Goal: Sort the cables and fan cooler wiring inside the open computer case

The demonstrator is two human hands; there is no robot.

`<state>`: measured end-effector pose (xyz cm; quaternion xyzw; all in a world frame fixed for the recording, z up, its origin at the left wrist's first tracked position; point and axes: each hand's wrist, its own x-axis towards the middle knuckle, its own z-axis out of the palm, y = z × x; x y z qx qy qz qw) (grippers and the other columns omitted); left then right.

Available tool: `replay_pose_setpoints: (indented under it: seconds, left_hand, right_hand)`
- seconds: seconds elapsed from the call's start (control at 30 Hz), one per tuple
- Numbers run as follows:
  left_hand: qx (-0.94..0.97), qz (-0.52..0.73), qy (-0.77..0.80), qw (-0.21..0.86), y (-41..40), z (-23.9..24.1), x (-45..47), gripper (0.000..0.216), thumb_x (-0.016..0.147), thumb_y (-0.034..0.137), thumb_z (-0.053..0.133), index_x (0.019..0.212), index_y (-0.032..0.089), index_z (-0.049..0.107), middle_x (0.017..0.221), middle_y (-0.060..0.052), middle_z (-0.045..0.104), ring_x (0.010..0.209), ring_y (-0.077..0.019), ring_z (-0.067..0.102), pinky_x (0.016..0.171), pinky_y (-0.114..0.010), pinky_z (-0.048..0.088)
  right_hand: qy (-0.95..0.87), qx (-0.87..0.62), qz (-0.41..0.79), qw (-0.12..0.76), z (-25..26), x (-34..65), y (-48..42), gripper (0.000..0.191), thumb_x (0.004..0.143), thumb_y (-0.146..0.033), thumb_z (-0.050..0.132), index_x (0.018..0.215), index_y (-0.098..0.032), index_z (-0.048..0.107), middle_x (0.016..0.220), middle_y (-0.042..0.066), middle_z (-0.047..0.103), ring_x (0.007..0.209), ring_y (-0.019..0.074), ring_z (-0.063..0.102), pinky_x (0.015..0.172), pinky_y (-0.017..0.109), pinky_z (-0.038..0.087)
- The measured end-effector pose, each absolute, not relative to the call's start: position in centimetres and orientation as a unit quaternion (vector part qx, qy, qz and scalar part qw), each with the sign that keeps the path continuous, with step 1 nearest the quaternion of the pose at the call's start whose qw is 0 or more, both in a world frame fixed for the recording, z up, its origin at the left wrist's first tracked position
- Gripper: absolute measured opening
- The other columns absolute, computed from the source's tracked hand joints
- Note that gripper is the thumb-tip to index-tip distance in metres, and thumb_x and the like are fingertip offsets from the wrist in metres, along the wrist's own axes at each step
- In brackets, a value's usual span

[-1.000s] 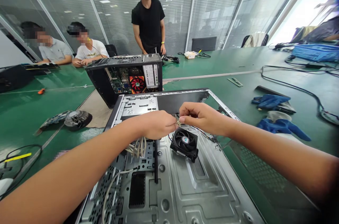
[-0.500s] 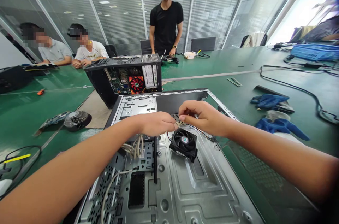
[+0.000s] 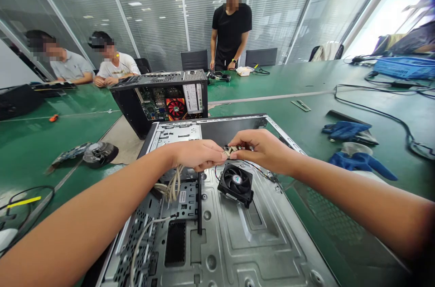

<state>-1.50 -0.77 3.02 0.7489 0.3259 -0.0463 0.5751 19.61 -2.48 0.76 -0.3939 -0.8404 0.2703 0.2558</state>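
While the left hand (image 3: 199,155) and the right hand (image 3: 263,149) pinch together the pale cable ends (image 3: 231,151), these are above the open case (image 3: 224,237), just beyond the black fan (image 3: 235,181). The step in hand seems to be finger work on these ends; the next move probably calls for gentle touch. Behind stands another computer (image 3: 159,79).

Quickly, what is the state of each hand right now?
Left hand: closed, pinching the pale cables.
Right hand: closed, also pinching the pale cables, just beside the left.
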Motion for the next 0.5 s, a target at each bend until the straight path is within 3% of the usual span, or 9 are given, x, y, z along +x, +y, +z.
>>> replay_pose_setpoints:
  seconds: [0.13, 0.33, 0.5]
  left_hand:
    - [0.815, -0.044, 0.329, 0.475, -0.81, 3.02, -1.52, 0.026, 0.089, 0.038, 0.039, 0.069, 0.021, 0.037, 0.056, 0.005, 0.034, 0.049, -0.0103, 0.035, 0.047, -0.026, 0.031]
    - [0.907, -0.033, 0.320, 0.271, -0.85, 3.10, -1.23, 0.029, 0.090, 0.035, 0.034, 0.068, 0.019, 0.043, 0.063, 0.003, 0.042, 0.059, -0.0118, 0.040, 0.055, -0.026, 0.032]
    - [0.924, -0.054, 0.315, 0.209, -0.86, 2.84, -1.07, 0.026, 0.091, 0.033, 0.035, 0.074, 0.018, 0.048, 0.068, 0.001, 0.050, 0.062, -0.0128, 0.045, 0.058, -0.026, 0.033]
  right_hand:
    - [-0.834, -0.404, 0.294, 0.233, 0.68, 19.62, -2.26, 0.027, 0.084, -0.043, 0.057, 0.084, -0.017, 0.065, 0.065, -0.002, 0.052, 0.059, 0.0100, 0.041, 0.056, 0.024, 0.031]
    - [-0.838, -0.412, 0.290, 0.211, 0.34, 19.57, -2.01, 0.029, 0.086, -0.044, 0.053, 0.083, -0.017, 0.064, 0.062, -0.003, 0.048, 0.058, 0.0099, 0.038, 0.055, 0.024, 0.028]
    - [-0.855, -0.410, 0.251, 0.195, 0.23, 19.54, -2.13, 0.021, 0.083, -0.038, 0.059, 0.080, -0.018, 0.061, 0.063, -0.003, 0.051, 0.058, 0.0101, 0.040, 0.056, 0.025, 0.029]
